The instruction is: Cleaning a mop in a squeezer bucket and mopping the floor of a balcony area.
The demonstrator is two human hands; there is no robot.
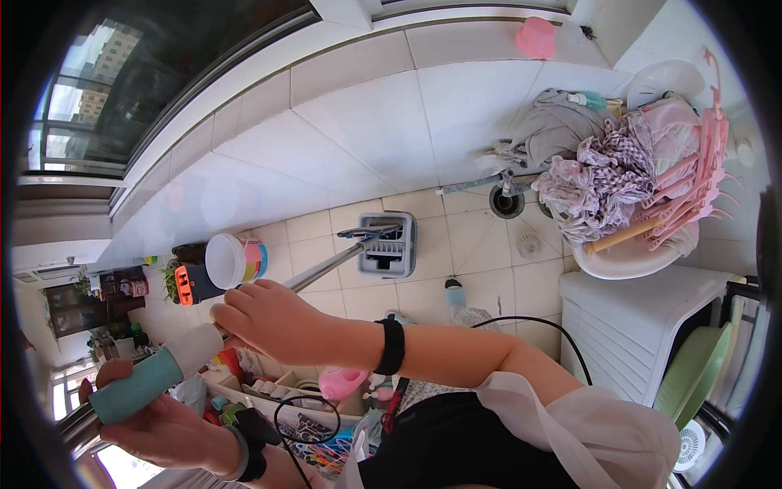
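A long mop slants across the view, its metal pole (pixel 324 270) running down into a grey mop bucket (pixel 410 259) on the tiled floor. Blue-grey parts of the mop head (pixel 371 233) show at the bucket's top. At the near end, my left hand (pixel 167 428) is wrapped from below around the teal grip (pixel 142 385). Farther along, just past the white sleeve of the handle, my right hand (pixel 265 322) is closed around the pole from above. A black strap circles each wrist.
A white bucket (pixel 225 261) and an orange-and-black box (pixel 198 284) stand left of the mop bucket. Rumpled laundry and a pink hanger rack (pixel 692 175) fill a white basin (pixel 627 265) at right, above a white appliance (pixel 635 326). A black cable (pixel 562 336) crosses near my right arm.
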